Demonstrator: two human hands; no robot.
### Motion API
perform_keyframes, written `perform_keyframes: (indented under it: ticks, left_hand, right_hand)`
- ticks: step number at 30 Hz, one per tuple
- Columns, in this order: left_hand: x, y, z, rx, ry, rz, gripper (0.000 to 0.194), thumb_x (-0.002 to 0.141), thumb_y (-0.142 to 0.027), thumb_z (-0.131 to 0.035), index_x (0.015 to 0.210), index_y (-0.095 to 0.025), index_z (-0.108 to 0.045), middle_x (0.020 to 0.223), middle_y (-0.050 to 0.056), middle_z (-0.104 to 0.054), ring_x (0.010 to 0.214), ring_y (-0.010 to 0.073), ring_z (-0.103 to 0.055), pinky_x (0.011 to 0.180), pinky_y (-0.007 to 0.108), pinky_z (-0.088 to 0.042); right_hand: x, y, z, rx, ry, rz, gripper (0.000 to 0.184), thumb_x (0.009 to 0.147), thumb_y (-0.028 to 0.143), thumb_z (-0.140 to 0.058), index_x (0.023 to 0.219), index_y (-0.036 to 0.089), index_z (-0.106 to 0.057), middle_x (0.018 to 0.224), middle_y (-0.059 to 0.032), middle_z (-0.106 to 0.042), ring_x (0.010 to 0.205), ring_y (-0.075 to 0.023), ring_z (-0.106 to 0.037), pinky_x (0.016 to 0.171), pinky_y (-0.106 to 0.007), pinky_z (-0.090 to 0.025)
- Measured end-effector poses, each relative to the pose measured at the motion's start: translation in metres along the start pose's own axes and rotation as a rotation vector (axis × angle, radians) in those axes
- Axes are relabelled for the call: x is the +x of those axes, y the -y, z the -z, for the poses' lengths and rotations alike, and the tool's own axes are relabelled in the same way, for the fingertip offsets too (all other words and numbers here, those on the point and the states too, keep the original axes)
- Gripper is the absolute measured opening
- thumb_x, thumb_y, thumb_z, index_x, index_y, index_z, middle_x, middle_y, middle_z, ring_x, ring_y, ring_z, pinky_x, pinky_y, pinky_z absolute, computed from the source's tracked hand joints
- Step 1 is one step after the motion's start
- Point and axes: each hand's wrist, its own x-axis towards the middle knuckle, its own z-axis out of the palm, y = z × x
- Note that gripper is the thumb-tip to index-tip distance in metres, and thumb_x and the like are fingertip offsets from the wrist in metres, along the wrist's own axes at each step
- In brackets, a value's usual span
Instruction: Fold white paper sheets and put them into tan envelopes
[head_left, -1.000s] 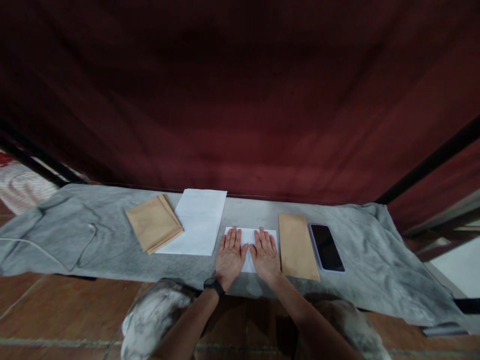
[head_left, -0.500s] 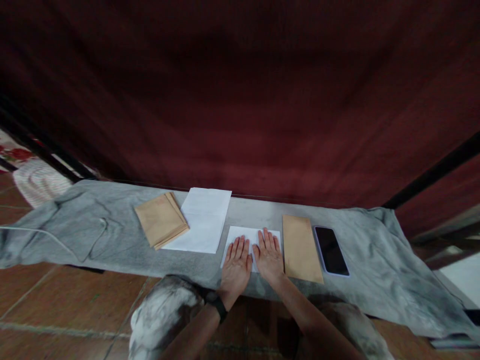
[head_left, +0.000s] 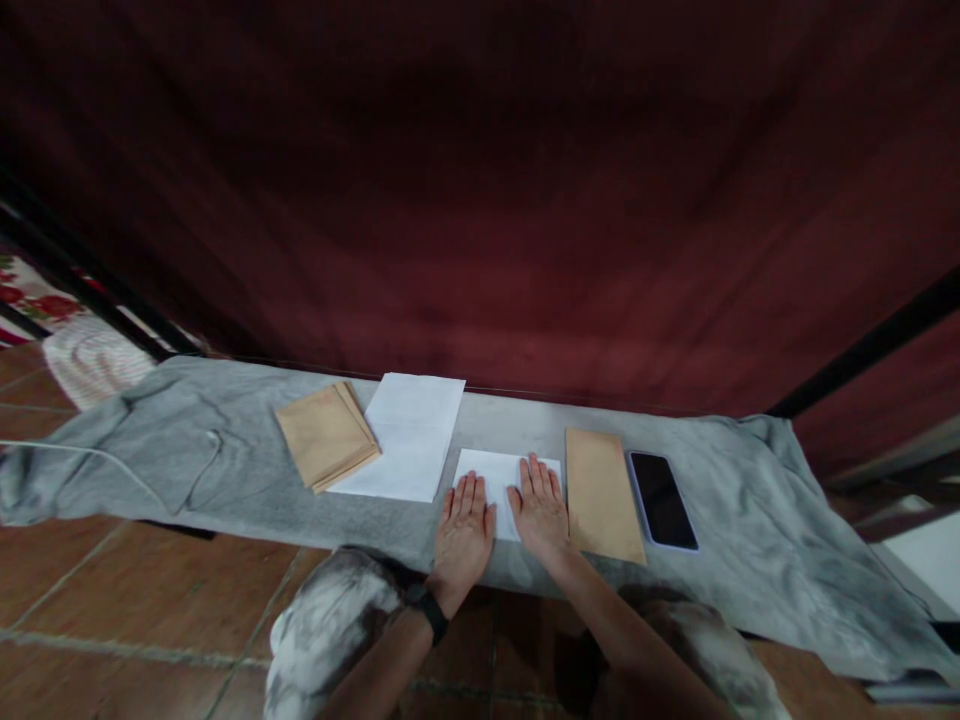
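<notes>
A small white sheet of paper (head_left: 501, 488), perhaps folded, lies on the grey cloth (head_left: 360, 525) in front of me. My left hand (head_left: 463, 527) rests palm down on its left edge, fingers stretched out. Flat on the right half of the sheet is my right hand (head_left: 541, 507), with its fingers a little apart. A single brown envelope (head_left: 604, 495) lies just right of my right hand. Left of my hands is a larger white sheet (head_left: 416, 435), its left edge partly covered by a stack of brown envelopes (head_left: 326, 435).
A phone (head_left: 664, 502) with a dark screen lies right of the single envelope. A white cable (head_left: 97, 452) crosses the cloth at the left. Behind the cloth-covered surface rises a dark red panel (head_left: 487, 250). Brown floor tiles (head_left: 172, 600) show below.
My left hand has slid left and slightly down, towards the small sheet's left edge, uncovering more of its middle. My right hand stays nearly in place.
</notes>
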Motion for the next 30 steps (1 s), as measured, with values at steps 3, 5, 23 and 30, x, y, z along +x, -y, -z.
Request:
perform_keyframes:
  ticks: [3, 5, 23, 30]
  left_hand:
    - [0.011, -0.006, 0.001, -0.028, -0.003, -0.02, 0.052, 0.1, -0.03, -0.034, 0.146, -0.01, -0.043, 0.155, 0.015, -0.04, 0.146, 0.0255, -0.033, 0.118, 0.046, -0.032]
    - [0.019, -0.007, 0.0, -0.054, -0.01, -0.067, 0.052, 0.1, -0.03, -0.034, 0.148, -0.013, -0.042, 0.155, 0.013, -0.04, 0.146, 0.0252, -0.032, 0.118, 0.046, -0.031]
    - [0.017, 0.007, -0.002, -0.015, -0.038, 0.014, 0.055, 0.099, -0.035, -0.034, 0.147, -0.009, -0.041, 0.153, 0.016, -0.042, 0.143, 0.0263, -0.038, 0.118, 0.047, -0.03]
    - [0.065, 0.015, 0.017, -0.06, 0.084, -0.177, 0.051, 0.089, -0.005, -0.036, 0.137, -0.011, -0.052, 0.141, 0.015, -0.056, 0.132, 0.0224, -0.05, 0.113, 0.038, -0.034]
  right_hand:
    - [0.001, 0.0, 0.002, 0.004, 0.015, -0.003, 0.057, 0.102, 0.036, -0.034, 0.15, 0.007, -0.036, 0.159, -0.017, -0.027, 0.147, -0.0291, -0.027, 0.119, -0.048, -0.023]
    - [0.002, 0.001, 0.004, 0.009, 0.027, -0.003, 0.055, 0.102, 0.034, -0.033, 0.15, 0.007, -0.037, 0.159, -0.0165, -0.026, 0.147, -0.0292, -0.027, 0.119, -0.049, -0.023]
    - [0.003, -0.006, 0.005, 0.01, 0.042, -0.009, 0.053, 0.103, 0.035, -0.032, 0.151, 0.013, -0.038, 0.158, -0.0124, -0.034, 0.146, -0.0276, -0.031, 0.118, -0.047, -0.023]
    - [0.027, -0.018, 0.014, 0.037, 0.109, -0.014, 0.048, 0.099, 0.021, -0.036, 0.146, 0.016, -0.045, 0.145, -0.0129, -0.052, 0.133, -0.0259, -0.046, 0.116, -0.044, -0.024]
